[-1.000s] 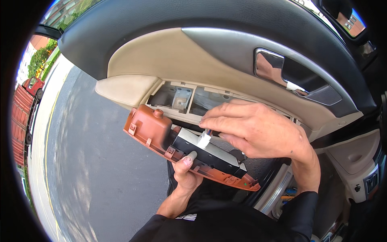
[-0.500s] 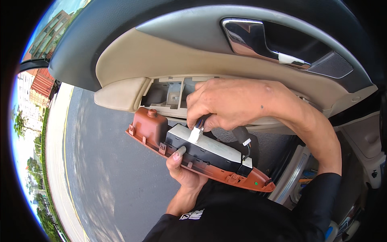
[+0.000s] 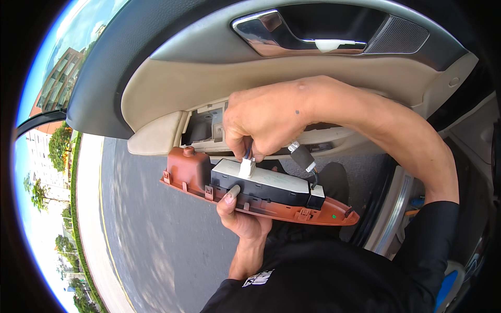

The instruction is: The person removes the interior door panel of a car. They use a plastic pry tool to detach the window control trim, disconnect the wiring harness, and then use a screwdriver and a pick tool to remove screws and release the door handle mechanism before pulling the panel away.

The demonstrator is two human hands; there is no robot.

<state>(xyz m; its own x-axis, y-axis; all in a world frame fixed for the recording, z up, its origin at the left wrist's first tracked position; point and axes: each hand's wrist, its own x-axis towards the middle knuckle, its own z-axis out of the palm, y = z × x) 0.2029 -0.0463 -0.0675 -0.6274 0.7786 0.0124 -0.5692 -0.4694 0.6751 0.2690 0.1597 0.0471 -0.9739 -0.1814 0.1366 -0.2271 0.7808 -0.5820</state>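
Two hands at an open car door: left hand (image 3: 241, 215) cupped under the reddish-brown switch panel (image 3: 261, 201), thumb pressed on its black switch block (image 3: 261, 189), holding it just below the open recess (image 3: 206, 128) in the beige armrest (image 3: 156, 138); right hand (image 3: 269, 117) with fingertips pinched on the white connector (image 3: 247, 168) seated at the block's top face, wires running up into the fist. Judged about midway: panel already out of the door trim (image 3: 313, 73), white connector not yet clear of the block, a second plug (image 3: 302, 155) hanging free beside it, a further black plug (image 3: 317, 191) apparently seated at the block's end
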